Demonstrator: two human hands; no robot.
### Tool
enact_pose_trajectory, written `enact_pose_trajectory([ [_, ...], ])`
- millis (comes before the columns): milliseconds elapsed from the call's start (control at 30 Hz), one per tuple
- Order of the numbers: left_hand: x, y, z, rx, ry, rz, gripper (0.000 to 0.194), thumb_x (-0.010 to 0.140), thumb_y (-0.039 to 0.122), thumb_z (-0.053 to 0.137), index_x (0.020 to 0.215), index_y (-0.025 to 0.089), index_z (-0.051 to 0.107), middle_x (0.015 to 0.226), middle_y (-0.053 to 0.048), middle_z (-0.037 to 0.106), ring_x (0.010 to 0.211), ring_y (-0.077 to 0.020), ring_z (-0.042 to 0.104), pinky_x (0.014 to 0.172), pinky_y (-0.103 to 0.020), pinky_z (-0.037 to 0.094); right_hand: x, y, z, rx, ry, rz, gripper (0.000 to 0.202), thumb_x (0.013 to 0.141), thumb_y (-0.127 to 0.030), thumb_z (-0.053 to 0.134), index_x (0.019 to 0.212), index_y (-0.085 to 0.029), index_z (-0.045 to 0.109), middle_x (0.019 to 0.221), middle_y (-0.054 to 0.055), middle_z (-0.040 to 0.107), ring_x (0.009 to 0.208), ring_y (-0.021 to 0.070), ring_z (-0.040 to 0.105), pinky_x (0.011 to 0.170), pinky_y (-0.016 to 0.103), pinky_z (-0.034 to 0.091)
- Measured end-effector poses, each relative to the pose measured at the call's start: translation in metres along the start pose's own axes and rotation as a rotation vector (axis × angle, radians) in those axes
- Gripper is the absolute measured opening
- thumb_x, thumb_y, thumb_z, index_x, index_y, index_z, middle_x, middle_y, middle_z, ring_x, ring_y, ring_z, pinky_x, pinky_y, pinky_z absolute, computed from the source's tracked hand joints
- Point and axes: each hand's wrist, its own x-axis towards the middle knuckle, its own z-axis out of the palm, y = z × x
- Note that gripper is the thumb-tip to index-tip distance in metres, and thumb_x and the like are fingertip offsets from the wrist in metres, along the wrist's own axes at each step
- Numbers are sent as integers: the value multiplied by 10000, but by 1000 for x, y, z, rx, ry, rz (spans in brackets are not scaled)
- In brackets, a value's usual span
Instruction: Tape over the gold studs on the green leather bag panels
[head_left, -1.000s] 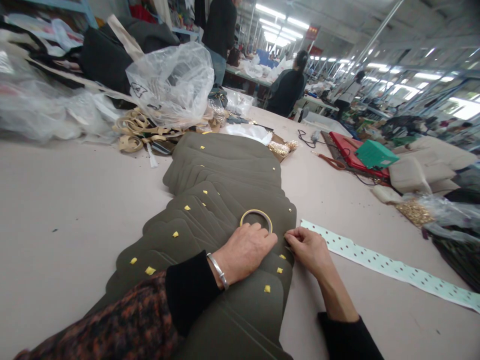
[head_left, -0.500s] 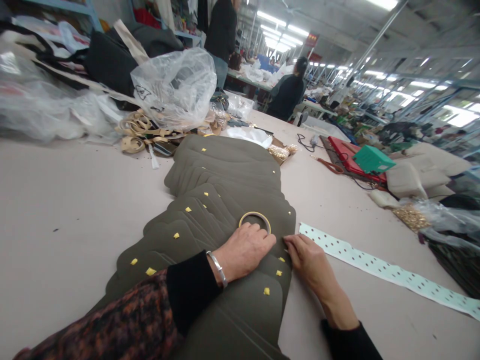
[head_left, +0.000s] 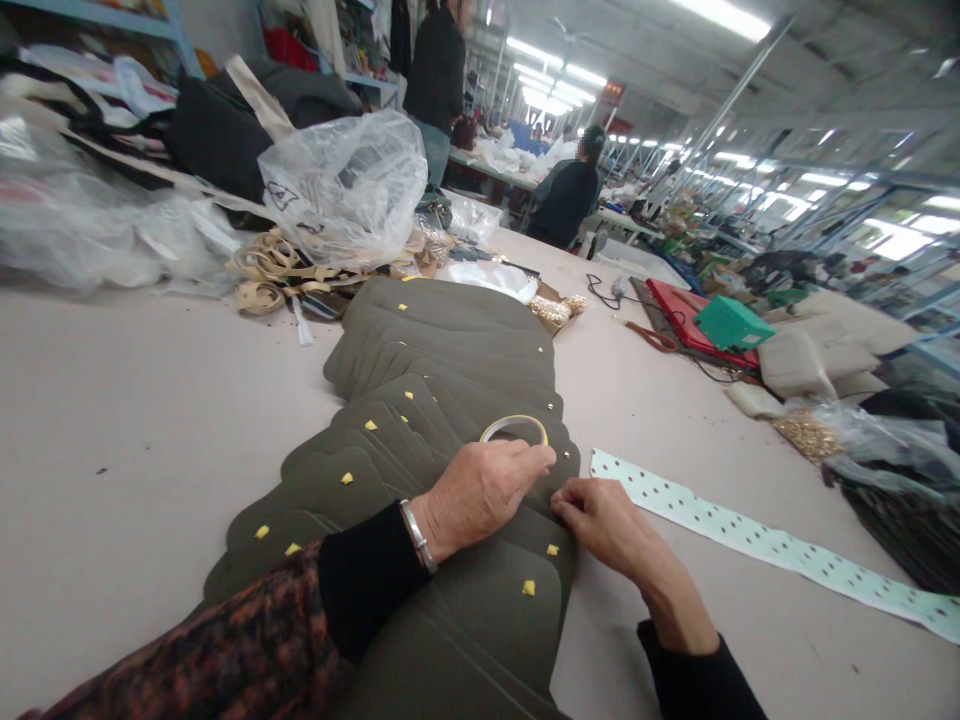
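My left hand [head_left: 484,490], with a silver bracelet at the wrist, is closed around a roll of yellow tape [head_left: 517,418]. The roll's ring stands up beyond the knuckles. Beneath both hands, overlapping dark olive fabric pieces [head_left: 450,345] run fanned out along the table, with small yellow tape bits [head_left: 529,588] stuck on several of them. My right hand [head_left: 611,525] pinches at the right edge of one piece, its thumb and forefinger together; whatever lies between the fingertips is hidden. A few small metal studs [head_left: 567,455] dot the right edges of the pieces.
A mint strip with dark dots [head_left: 712,513] lies right of my right hand. Clear plastic bags [head_left: 352,185] and beige straps [head_left: 274,260] are piled at the back left. A green box [head_left: 733,322] rests on a red item at the right. Two people are farther back.
My right hand has moved left onto the fabric edge, covering a yellow bit seen there before. The tape roll has tilted in my left hand. The view has shifted slightly.
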Motion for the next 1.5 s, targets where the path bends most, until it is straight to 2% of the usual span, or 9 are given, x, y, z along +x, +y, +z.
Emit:
enact_pose_trajectory([
  [67, 0, -2, 1, -57, 66, 5, 209, 987, 247, 391, 1115, 174, 541, 954, -26, 669, 911, -135, 648, 841, -266, 526, -8, 0, 3, 83, 45, 7, 228, 816, -188, 501, 702, -224, 695, 677, 10, 707, 620, 167, 627, 560, 266, 412],
  [267, -1, 1, 1, -89, 28, -8, 420, 982, 260, 416, 1386, 186, 330, 1119, -54, 669, 968, -146, 664, 853, -283, 546, -15, -11, 9, 320, 514, -113, 196, 875, -292, 542, 1006, -211, 665, 947, 62, 713, 813, 182, 652, 746, 319, 516],
  [467, -2, 6, 1, -76, -13, -20, 395, 972, 267, 434, 1345, 180, 339, 1063, -53, 682, 893, -168, 685, 770, -285, 559, -10, -25, 10, 220, 586, -380, 163, 880, -153, 515, 972, -220, 632, 915, 47, 688, 835, 158, 632, 758, 300, 507],
  [833, -2, 2, 4, -49, -163, -32, 130, 964, 180, 386, 989, 170, 514, 868, -24, 615, 834, -152, 625, 745, -267, 519, -8, -25, 22, 35, 701, -403, 140, 827, -100, 512, 821, -202, 609, 716, 12, 652, 643, 121, 605, 624, 239, 477],
  [933, -1, 2, 5, 17, -155, -35, 138, 958, 179, 390, 933, 167, 525, 840, -27, 601, 795, -156, 604, 714, -266, 509, -10, -31, 25, 73, 715, -324, 127, 820, -124, 528, 811, -204, 627, 705, 10, 661, 616, 122, 600, 613, 243, 478],
  [1067, -2, 5, 5, 38, -58, -5, 177, 954, 166, 362, 884, 158, 524, 784, -26, 580, 734, -159, 578, 663, -271, 486, -10, -39, 26, 319, 651, -41, 102, 808, -207, 561, 781, -210, 658, 673, -3, 672, 566, 122, 604, 570, 237, 487],
  [1200, -4, 14, 6, 37, -12, 37, 204, 963, 174, 336, 864, 164, 515, 780, -23, 572, 725, -156, 564, 662, -275, 470, -1, -19, 25, 650, 568, 215, 160, 773, -340, 625, 758, -186, 666, 605, 1, 648, 523, 136, 601, 534, 257, 508],
  [1333, -1, 16, 7, 176, -141, 35, 147, 959, 163, 381, 904, 168, 518, 848, -30, 592, 772, -174, 553, 684, -296, 465, 8, 22, 23, 974, 502, 369, 347, 648, -452, 751, 788, -143, 685, 591, 10, 631, 504, 133, 589, 509, 269, 529],
  [1500, 2, 9, 8, 279, -300, -25, 89, 937, 152, 441, 917, 179, 522, 906, -38, 608, 875, -210, 534, 749, -341, 453, 17, 39, 26, 902, 407, 378, 397, 650, -497, 745, 805, -135, 687, 606, 3, 620, 474, 94, 543, 477, 223, 481],
])
